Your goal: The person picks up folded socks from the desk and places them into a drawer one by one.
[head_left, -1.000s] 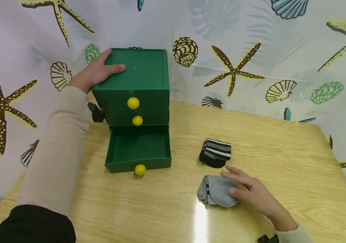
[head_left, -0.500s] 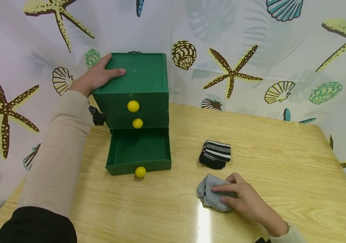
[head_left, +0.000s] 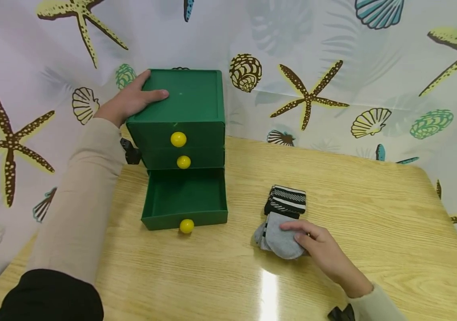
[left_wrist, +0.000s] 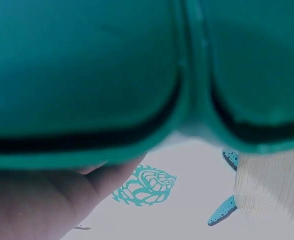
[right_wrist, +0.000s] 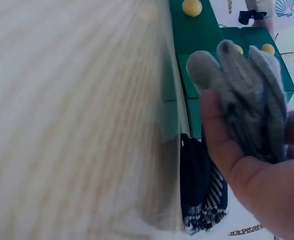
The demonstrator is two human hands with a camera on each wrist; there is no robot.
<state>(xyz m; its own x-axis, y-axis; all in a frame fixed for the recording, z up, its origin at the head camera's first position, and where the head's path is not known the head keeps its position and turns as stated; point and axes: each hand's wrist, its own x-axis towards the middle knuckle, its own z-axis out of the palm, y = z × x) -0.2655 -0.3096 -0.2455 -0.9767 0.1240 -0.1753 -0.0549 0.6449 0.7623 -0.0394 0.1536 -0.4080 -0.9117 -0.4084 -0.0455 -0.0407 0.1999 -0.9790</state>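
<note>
A folded pair of grey socks with dark stripes is pinched between the thumb and fingers of my right hand. In the right wrist view the grey socks appear raised from the table. Just behind them lies a folded black sock bundle with white stripes. My left hand rests on the top left edge of a green drawer cabinet, thumb laid across the top. Its remaining fingers are mostly hidden beyond the edge. The bottom drawer is pulled out, with nothing inside it.
Yellow round knobs stick out from the drawer fronts. The wooden table extends right of the cabinet. A patterned curtain with starfish and shells hangs behind and along the sides.
My right hand has closed its fingers on the grey socks and carried them up and slightly left, close to the black bundle. My left hand stays on the cabinet.
</note>
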